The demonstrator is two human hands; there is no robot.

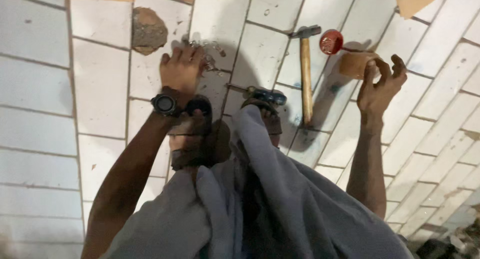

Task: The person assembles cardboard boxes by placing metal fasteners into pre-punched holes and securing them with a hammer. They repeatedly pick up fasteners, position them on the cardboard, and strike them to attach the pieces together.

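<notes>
Down on the white tiled floor [45, 114], the left hand [181, 69] lies flat and released, palm down, fingers spread over a scatter of small broken bits [210, 59] just past a hole in the tiling [149, 31] at about eleven o'clock from it. A dark wristwatch [164, 104] sits on that wrist. The right hand [380, 84] is raised off the floor at two o'clock, fingers curled about a small tan block [354, 64], grasping it. Just beyond, at one o'clock, a round red lid [331, 41] rests on the tiles.

To work well here, the flat hand would do best pressing lightly and sweeping the bits together, since sharp edges may lie among them.

Between the hands a wooden-handled hammer [305, 74] lies lengthwise, head at twelve o'clock, and a blue-handled tool [265, 95] lies crosswise by the sandalled feet [200, 134]. Grey trouser cloth [280, 199] fills six o'clock. Open tile stretches toward nine o'clock; the middle is crowded, so the right arm has less room to swing inward.
</notes>
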